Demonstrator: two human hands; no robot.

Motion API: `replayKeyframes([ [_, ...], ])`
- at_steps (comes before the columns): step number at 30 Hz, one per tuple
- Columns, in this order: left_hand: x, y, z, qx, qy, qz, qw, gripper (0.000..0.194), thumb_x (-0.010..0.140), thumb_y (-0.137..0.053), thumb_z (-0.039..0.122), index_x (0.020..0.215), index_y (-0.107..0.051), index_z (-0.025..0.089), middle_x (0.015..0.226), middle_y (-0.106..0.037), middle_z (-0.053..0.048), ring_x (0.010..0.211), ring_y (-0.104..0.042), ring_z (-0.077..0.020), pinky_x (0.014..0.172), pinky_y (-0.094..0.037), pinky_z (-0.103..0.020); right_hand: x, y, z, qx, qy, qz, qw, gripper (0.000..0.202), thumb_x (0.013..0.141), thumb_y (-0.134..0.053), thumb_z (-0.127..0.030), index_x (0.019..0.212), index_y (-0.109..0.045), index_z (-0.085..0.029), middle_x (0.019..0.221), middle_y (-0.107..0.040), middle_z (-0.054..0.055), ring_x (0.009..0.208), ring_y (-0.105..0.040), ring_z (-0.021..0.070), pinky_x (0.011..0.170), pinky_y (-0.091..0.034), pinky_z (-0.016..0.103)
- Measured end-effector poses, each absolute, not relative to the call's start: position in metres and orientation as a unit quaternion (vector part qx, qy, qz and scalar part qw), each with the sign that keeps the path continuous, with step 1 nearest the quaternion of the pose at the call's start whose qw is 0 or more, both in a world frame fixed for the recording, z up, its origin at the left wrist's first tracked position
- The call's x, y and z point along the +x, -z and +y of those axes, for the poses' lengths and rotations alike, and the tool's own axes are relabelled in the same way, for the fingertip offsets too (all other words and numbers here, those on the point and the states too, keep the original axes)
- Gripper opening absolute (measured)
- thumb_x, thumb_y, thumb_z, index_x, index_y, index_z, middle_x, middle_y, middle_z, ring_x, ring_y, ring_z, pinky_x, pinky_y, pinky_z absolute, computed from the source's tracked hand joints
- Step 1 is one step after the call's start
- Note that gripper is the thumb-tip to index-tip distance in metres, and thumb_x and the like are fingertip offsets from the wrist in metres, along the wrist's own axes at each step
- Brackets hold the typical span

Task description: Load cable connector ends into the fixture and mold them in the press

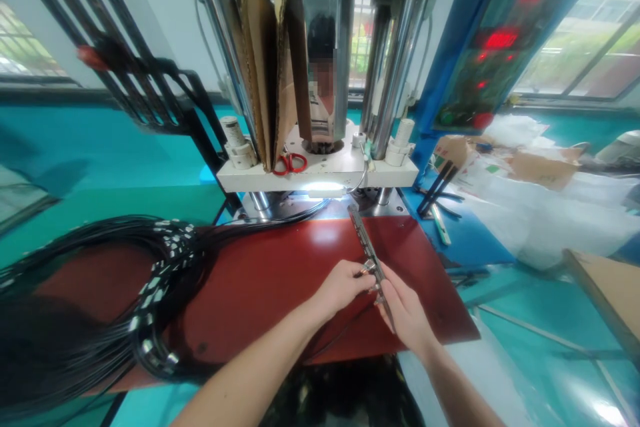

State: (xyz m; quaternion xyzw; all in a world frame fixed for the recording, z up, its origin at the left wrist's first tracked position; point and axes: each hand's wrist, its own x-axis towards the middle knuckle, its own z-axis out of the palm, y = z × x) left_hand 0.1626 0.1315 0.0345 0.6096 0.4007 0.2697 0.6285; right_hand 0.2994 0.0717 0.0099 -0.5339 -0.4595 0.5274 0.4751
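Note:
My right hand (403,307) is wrapped round the lower end of a long, narrow dark metal bar (367,238) with small fittings along it. The bar slants up and away toward the machine. Against its side, my left hand (345,285) pinches a small cable end with a shiny metal connector (369,266). A thin black cable trails from that hand across the red-brown board (270,287). Left of my hands lies a big coil of black cables (170,267) with many silver and white connectors.
Ahead stands a press with a white plate (280,179), a lit lamp (325,192) and metal columns. Red-handled scissors (291,163) and cardboard (265,80) rest on the plate. A control panel (480,67) glows red at right, above pliers (450,203) and plastic bags (550,213).

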Motion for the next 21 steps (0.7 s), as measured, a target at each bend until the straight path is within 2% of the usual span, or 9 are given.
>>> replayKeyframes([
  [5,0.149,-0.039,0.144,0.596,-0.334,0.436,0.585,0.034,0.075,-0.049,0.046,0.066,-0.054,0.013,0.047,-0.042,0.006,0.043,-0.036,-0.0065,0.046,-0.027,-0.02,0.297,-0.01,0.069,-0.541,-0.516,-0.428,0.509,0.053,0.084,-0.046,-0.05,0.127,-0.043,-0.02,0.049,-0.044,-0.006,0.036,-0.033,0.0054,0.032,-0.028,0.015],
  [8,0.137,-0.046,0.152,0.523,-0.336,0.427,0.657,0.037,0.076,-0.046,0.051,0.077,-0.052,0.015,0.042,-0.036,0.008,0.034,-0.029,-0.0051,0.037,-0.022,-0.019,0.298,-0.01,0.068,-0.536,-0.511,-0.427,0.519,0.053,0.084,-0.046,-0.05,0.127,-0.043,-0.019,0.047,-0.044,-0.006,0.034,-0.032,0.0054,0.03,-0.027,0.016],
  [11,0.129,-0.048,0.153,0.493,-0.29,0.385,0.724,0.031,0.074,-0.053,0.045,0.078,-0.05,0.014,0.048,-0.041,0.007,0.035,-0.032,-0.0037,0.036,-0.023,-0.017,0.298,-0.01,0.068,-0.534,-0.53,-0.42,0.508,0.054,0.083,-0.047,-0.05,0.127,-0.043,-0.019,0.049,-0.045,-0.005,0.035,-0.032,0.0054,0.031,-0.028,0.016],
  [15,0.129,-0.045,0.146,0.502,-0.28,0.406,0.71,0.022,0.073,-0.054,0.036,0.076,-0.045,0.016,0.056,-0.047,0.005,0.037,-0.037,-0.0035,0.034,-0.024,-0.016,0.299,-0.008,0.068,-0.536,-0.544,-0.409,0.499,0.053,0.081,-0.05,-0.051,0.126,-0.045,-0.021,0.054,-0.049,-0.004,0.038,-0.035,0.0059,0.033,-0.031,0.016],
  [21,0.129,-0.046,0.139,0.527,-0.261,0.385,0.711,0.032,0.076,-0.048,0.045,0.09,-0.051,0.016,0.062,-0.052,0.003,0.04,-0.041,-0.0036,0.034,-0.025,-0.015,0.299,-0.006,0.068,-0.535,-0.546,-0.406,0.501,0.051,0.081,-0.051,-0.05,0.124,-0.046,-0.023,0.06,-0.053,-0.003,0.039,-0.036,0.0049,0.033,-0.031,0.015],
])
